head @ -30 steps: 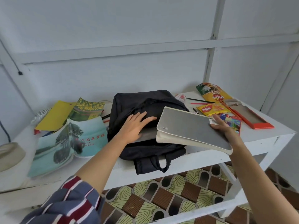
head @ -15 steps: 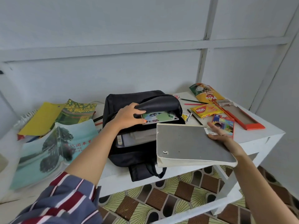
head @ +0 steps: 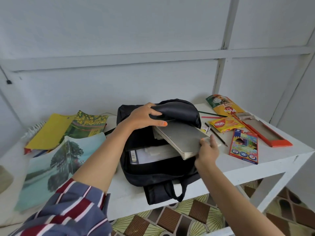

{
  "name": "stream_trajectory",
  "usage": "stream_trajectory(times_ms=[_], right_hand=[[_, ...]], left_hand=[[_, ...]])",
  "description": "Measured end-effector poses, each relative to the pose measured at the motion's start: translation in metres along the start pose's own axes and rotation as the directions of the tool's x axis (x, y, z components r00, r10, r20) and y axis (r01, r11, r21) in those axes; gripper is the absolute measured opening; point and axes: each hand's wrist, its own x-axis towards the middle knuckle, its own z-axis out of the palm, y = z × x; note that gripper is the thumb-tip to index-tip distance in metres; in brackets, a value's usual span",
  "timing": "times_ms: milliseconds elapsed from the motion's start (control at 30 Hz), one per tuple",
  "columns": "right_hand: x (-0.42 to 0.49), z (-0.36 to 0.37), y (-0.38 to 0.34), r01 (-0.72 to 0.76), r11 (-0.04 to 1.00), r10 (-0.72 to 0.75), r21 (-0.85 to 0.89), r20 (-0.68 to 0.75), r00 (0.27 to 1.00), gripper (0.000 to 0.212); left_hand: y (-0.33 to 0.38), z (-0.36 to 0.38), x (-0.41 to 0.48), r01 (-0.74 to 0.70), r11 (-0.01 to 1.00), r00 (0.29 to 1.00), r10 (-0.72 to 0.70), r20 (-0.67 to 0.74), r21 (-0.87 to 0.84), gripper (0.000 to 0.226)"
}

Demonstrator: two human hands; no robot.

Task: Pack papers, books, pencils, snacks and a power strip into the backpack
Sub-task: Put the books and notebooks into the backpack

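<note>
The gray book's (head: 180, 138) far end is hidden in the backpack (head: 153, 172), under the flap (head: 179, 109) that the left hand (head: 144, 116) grips. The book covers part of the papers (head: 153, 154) inside; their label's print is too small to read. A tan thing (head: 5, 179) is cut off by the left edge, and the sleeve (head: 68, 210) by the bottom.

The black backpack (head: 153, 172) lies open on the white table (head: 276, 159). The left hand (head: 144, 116) grips its top flap and holds it lifted. The right hand (head: 207, 151) pinches the near corner of a grey book (head: 180, 137), which is tilted and partly inside the opening, over white papers (head: 153, 153). A coloured-pencil box (head: 243, 145) and a snack packet (head: 225, 124) lie to the right, and a landscape-cover book (head: 56, 164) lies to the left.
</note>
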Motion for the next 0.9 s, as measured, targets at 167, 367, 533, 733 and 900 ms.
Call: stream_trajectory(times_ms=[167,367,533,733,900], right_hand=[[0.006,0.022,0.018,0.024,0.908,0.027,-0.418,0.116,0.993,0.061],[0.017,-0.011,-0.033,0.254,0.457,0.259,-0.852,0.401,0.879,0.075],[0.013,-0.008,-0.022,0.659,-0.395,0.091,-0.64,0.687,0.721,0.066],[0.036,-0.004,0.003,0.8,-0.322,0.172,-0.505,0.8,0.574,0.055],[0.045,0.006,0.011,0.826,-0.229,0.012,-0.516,0.847,0.532,0.039]], left_hand=[[-0.005,-0.002,0.001,0.002,1.0,1.0,-0.002,0.016,-0.002,0.062],[-0.006,-0.006,0.007,-0.024,0.999,1.0,0.024,-0.003,-0.029,0.061],[-0.007,-0.007,0.01,-0.03,0.998,1.0,0.03,-0.005,-0.046,0.059],[-0.009,-0.009,0.013,-0.027,0.998,1.0,0.026,-0.01,-0.065,0.059],[-0.01,-0.007,0.014,-0.029,0.997,1.0,0.029,-0.002,-0.071,0.058]])
